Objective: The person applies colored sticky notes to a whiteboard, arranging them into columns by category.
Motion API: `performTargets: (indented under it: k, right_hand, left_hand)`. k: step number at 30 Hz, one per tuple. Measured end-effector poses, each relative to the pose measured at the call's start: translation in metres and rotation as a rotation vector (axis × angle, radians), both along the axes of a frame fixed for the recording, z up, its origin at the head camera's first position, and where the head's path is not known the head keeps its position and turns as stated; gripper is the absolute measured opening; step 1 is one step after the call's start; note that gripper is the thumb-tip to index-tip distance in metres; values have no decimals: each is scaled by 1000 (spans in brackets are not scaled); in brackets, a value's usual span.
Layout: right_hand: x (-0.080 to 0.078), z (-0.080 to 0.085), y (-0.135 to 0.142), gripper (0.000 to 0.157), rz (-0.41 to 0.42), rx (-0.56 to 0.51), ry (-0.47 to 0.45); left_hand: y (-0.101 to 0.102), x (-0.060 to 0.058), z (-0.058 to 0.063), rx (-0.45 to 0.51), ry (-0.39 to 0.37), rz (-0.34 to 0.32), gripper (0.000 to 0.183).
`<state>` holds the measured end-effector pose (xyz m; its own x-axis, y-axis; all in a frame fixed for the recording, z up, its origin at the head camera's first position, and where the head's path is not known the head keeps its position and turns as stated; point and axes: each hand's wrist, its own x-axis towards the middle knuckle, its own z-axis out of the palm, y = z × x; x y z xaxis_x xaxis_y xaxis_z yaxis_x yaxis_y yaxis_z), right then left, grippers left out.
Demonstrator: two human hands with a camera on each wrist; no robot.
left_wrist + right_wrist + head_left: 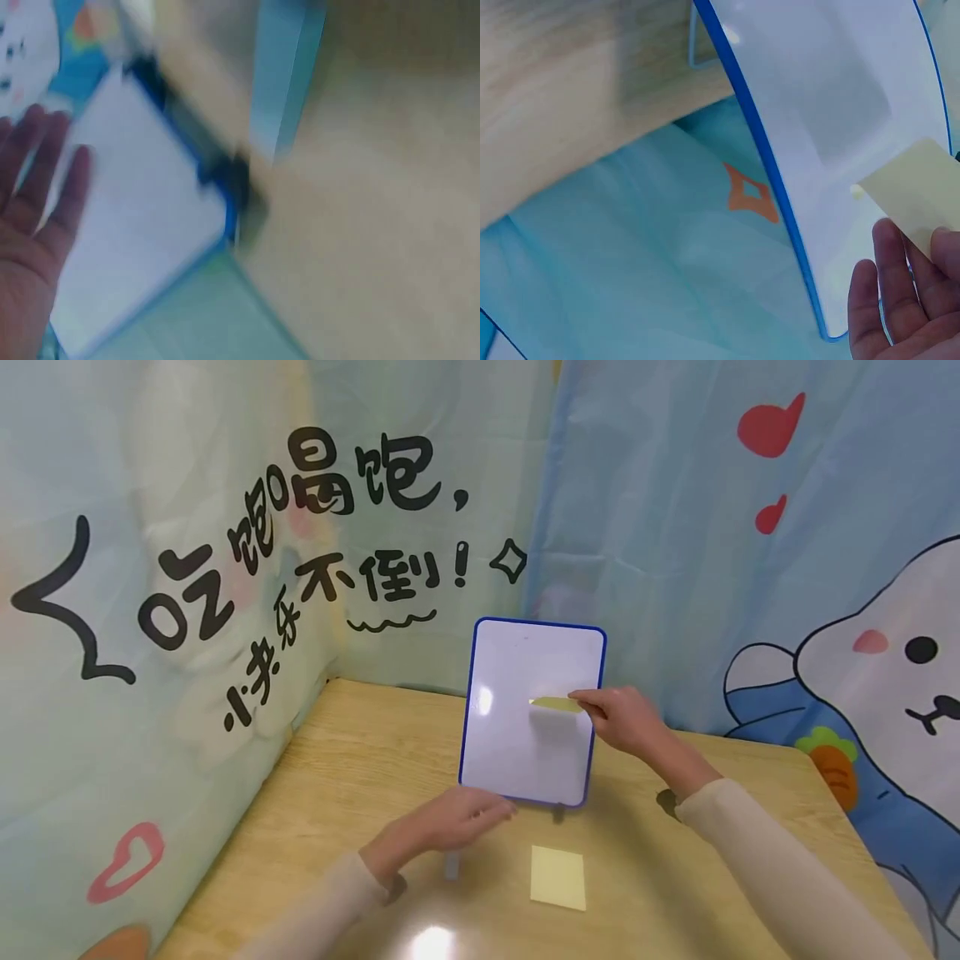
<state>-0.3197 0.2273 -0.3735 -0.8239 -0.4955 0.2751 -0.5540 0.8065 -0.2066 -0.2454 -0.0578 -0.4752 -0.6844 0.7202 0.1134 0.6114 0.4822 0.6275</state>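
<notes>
A small whiteboard (510, 743) with a blue frame stands tilted back on the wooden table. My right hand (621, 720) pinches a yellow sticky note (555, 703) between thumb and fingers in front of the board. In the right wrist view the note (922, 187) is held near the board's white surface; whether it touches cannot be told. My left hand (457, 818) hovers by the board's lower left corner, fingers extended and holding nothing. On the table in front lies a yellow sticky note pad or sheet (557, 878).
A pale, narrow block-like object (452, 865) stands partly behind my left hand, seen larger as a light blue block (283, 82) in the left wrist view. Printed curtains (420, 410) hang behind and left of the table (375, 727).
</notes>
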Motion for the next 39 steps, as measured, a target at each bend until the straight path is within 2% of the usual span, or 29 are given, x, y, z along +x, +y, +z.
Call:
performTargets:
  k: [2, 4, 6, 8, 11, 15, 17, 19, 23, 29, 34, 39]
  right_hand:
    - [-2, 4, -5, 29, 10, 17, 30]
    - [-4, 8, -11, 30, 21, 27, 68]
    - [-7, 10, -16, 29, 31, 39, 118]
    - [-10, 11, -21, 28, 39, 50, 166]
    - [-16, 13, -28, 27, 63, 42, 242]
    - [-25, 12, -37, 26, 81, 11, 345]
    - [-29, 9, -42, 26, 83, -3, 393]
    - [-31, 6, -48, 27, 81, -22, 432]
    - [-35, -2, -62, 28, 84, -62, 475]
    - [-37, -10, -79, 27, 56, -36, 500]
    - [-40, -12, -84, 30, 6, 20, 555]
    - [-43, -12, -87, 30, -12, 23, 557]
  left_hand:
    - [-15, -17, 16, 139, 28, 80, 44]
    - [-28, -36, 30, 256, 61, 193, 41]
    - [-39, -55, 43, 326, 95, 319, 40]
    - [-46, -75, 53, 361, 94, 413, 44]
    - [-51, -100, 64, 392, -6, 479, 51]
    - [-47, -124, 71, 498, -290, 484, 61]
    - [-41, -131, 70, 538, -421, 463, 64]
    - [-34, -134, 68, 561, -515, 434, 64]
    - [-23, -136, 61, 568, -592, 390, 63]
    - [-15, -139, 55, 567, -601, 385, 59]
    - [-11, -144, 61, 552, -577, 380, 58]
    - [-11, -148, 65, 553, -560, 378, 57]
